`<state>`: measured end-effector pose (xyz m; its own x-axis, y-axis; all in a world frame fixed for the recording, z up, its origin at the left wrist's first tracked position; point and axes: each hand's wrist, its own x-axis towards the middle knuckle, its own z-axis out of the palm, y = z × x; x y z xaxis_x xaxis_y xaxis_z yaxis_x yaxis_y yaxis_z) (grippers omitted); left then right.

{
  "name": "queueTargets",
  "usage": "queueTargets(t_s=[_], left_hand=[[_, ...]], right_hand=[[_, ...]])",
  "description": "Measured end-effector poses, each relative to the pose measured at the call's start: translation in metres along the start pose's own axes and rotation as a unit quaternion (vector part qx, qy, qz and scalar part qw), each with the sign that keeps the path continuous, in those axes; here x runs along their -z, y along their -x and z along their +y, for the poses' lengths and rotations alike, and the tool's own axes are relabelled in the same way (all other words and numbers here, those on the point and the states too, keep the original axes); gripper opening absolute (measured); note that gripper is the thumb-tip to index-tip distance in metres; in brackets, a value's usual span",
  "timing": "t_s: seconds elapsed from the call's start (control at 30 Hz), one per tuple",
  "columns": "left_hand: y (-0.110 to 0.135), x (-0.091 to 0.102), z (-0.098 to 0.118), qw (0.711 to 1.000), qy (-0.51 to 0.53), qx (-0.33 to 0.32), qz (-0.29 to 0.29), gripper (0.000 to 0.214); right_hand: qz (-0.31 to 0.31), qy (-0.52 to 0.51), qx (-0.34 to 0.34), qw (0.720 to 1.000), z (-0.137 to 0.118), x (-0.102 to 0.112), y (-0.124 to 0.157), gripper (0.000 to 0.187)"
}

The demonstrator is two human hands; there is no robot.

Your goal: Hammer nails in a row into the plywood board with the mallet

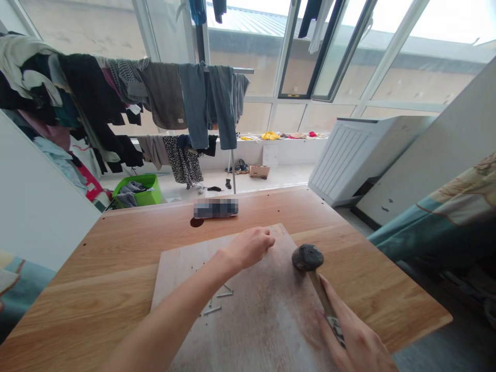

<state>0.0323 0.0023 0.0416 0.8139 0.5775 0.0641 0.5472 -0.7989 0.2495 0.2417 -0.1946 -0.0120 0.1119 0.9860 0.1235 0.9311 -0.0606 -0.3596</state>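
A pale plywood board [271, 320] lies on a wooden table [127, 243]. My left hand [250, 247] reaches across the board, its fingers curled together near the board's far edge; what they pinch is hidden. My right hand [356, 341] grips the wooden handle of a hammer [310, 261], index finger stretched along it. The hammer's dark round head rests on the board's right edge, just right of my left hand. Several loose nails [219, 299] lie on the board beneath my left forearm.
A blurred small object [216, 208] and a dark round spot [197, 222] are at the table's far side. Beyond stand a clothes rack [186, 98] with hanging garments, a green basket [139, 190], a white appliance [356, 155] and windows.
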Motion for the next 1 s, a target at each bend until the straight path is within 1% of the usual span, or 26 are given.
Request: queueTargets(t_s=[0.17, 0.27, 0.33, 0.4, 0.47, 0.53, 0.6, 0.67, 0.73, 0.77, 0.8, 0.87, 0.93, 1.0], left_hand=[[-0.005, -0.002, -0.001, 1.000, -0.013, -0.023, 0.005, 0.024], [-0.008, 0.000, 0.000, 0.999, -0.027, -0.028, -0.010, 0.023], [-0.010, -0.001, 0.001, 0.999, -0.016, -0.030, -0.016, 0.021], [-0.011, -0.004, 0.000, 0.999, 0.020, -0.033, -0.001, 0.019], [-0.011, -0.011, -0.003, 0.996, 0.077, -0.029, 0.032, 0.020], [-0.010, -0.019, -0.008, 0.987, 0.144, -0.018, 0.064, 0.023], [-0.009, -0.027, -0.013, 0.973, 0.214, -0.009, 0.089, 0.022], [-0.007, -0.034, -0.016, 0.953, 0.280, 0.001, 0.114, 0.024], [-0.006, -0.040, -0.018, 0.932, 0.336, 0.023, 0.135, 0.025], [-0.006, -0.042, -0.018, 0.922, 0.357, 0.036, 0.143, 0.026], [-0.006, -0.044, -0.019, 0.915, 0.373, 0.048, 0.148, 0.027], [-0.006, -0.045, -0.018, 0.906, 0.390, 0.060, 0.152, 0.029], [-0.006, -0.046, -0.018, 0.906, 0.391, 0.062, 0.152, 0.029], [-0.006, -0.046, -0.017, 0.907, 0.389, 0.062, 0.149, 0.028]], right_hand=[[-0.006, -0.012, -0.019, 1.000, 0.003, -0.001, 0.002, 0.056], [-0.012, -0.024, -0.029, 0.999, 0.000, 0.001, 0.002, 0.057], [-0.009, -0.030, -0.033, 0.999, -0.003, 0.002, 0.001, 0.058], [-0.013, -0.037, -0.037, 0.999, -0.006, 0.004, 0.000, 0.059], [-0.030, -0.046, -0.051, 0.997, -0.008, 0.007, -0.001, 0.061], [-0.036, -0.069, -0.076, 0.994, -0.007, 0.011, -0.003, 0.062], [-0.029, -0.116, -0.099, 0.988, -0.005, 0.015, -0.007, 0.062], [-0.054, -0.191, -0.115, 0.973, -0.004, 0.020, -0.011, 0.063], [-0.101, -0.286, -0.128, 0.944, -0.006, 0.023, -0.015, 0.069], [-0.112, -0.326, -0.137, 0.929, -0.009, 0.024, -0.016, 0.073], [-0.109, -0.356, -0.145, 0.917, -0.013, 0.024, -0.018, 0.077], [-0.077, -0.377, -0.156, 0.910, -0.022, 0.025, -0.022, 0.081], [-0.054, -0.366, -0.151, 0.916, -0.030, 0.026, -0.027, 0.080], [-0.051, -0.358, -0.129, 0.923, -0.036, 0.028, -0.034, 0.077]])
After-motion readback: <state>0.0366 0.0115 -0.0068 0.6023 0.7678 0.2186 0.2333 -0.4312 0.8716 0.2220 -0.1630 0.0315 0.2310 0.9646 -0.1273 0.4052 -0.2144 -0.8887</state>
